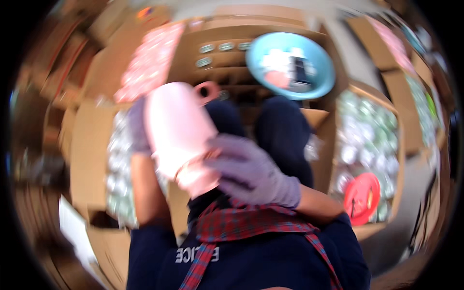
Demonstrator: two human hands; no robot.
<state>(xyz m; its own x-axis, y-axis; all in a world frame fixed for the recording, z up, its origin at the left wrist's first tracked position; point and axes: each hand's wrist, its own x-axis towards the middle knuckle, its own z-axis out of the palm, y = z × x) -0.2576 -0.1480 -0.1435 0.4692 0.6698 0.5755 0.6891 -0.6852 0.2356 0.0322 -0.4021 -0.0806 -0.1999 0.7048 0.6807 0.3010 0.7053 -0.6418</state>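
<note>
A large pink cylindrical bottle (179, 123) is tilted between my gloved hands, above my lap. Its narrower end points down toward my red plaid apron (251, 223). Beside its far end shows a pink loop (207, 92), perhaps a handle; blur hides how it joins. Along the bottle's left side my left hand (139, 126) is closed around it, its fingers mostly hidden behind. My right hand (251, 169) comes in from the right, with bent fingers against the narrower end. Both gloves are purple-grey, and motion smears the fingertips.
Ahead stands a divided cardboard box (222, 60) with several items in its slots. On its right side rests a light blue basin (319, 79) holding white and dark things. Boxes of plastic-wrapped goods flank me; a red dish (362, 198) lies on the right box (394, 191).
</note>
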